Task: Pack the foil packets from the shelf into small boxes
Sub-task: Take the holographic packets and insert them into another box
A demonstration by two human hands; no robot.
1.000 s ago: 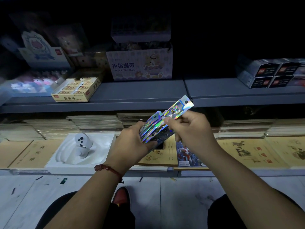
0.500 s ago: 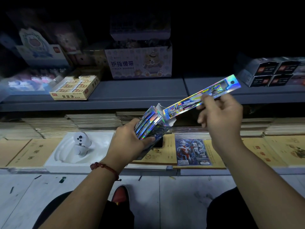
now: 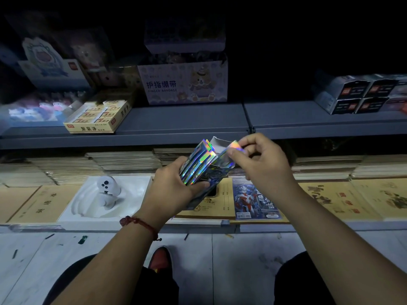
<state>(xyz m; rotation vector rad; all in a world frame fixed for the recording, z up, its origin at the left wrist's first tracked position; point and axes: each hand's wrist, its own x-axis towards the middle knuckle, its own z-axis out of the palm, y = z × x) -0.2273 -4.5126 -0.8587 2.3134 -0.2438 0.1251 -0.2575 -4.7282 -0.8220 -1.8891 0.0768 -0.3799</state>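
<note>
**Hands and packets, head view.** One left hand (image 3: 174,194), with a red cord bracelet (image 3: 138,223) on its wrist, curls its fingers and thumb round two things at once. These are a fanned bundle of foil packets (image 3: 196,164), whose shiny edges are too close to count, and one small box (image 3: 214,175) held just right of the bundle. The box is dark and printed, and its white flap (image 3: 217,143) stands open.

One right hand (image 3: 264,164) pinches the top end of a single foil packet (image 3: 235,146) between thumb and forefinger, with the other fingers loosely curled. The packet's lower part is sunk in the box's open mouth. Both forearms reach forward from the bottom corners, and the hands meet in front of the grey shelf (image 3: 176,122).

**On the grey shelf.**
- One carton (image 3: 182,84) is printed "护指绷带 FINGER BANDAGE" and shows a bear.
- One yellow tray box (image 3: 99,117) is marked "聚屑净".
- At least four dark boxes (image 3: 356,95) with red labels are stacked at the right; their writing is illegible.

**On the lower shelf.**
- Tan notebooks (image 3: 44,203) lie flat in rows, the left one reading "英语本".
- One white tray (image 3: 132,188) holds a white figure (image 3: 106,190).
- One blue pack (image 3: 255,201) shows a red-and-silver hero.

**On the floor.** One red shoe (image 3: 160,258) shows between the knees.
</note>
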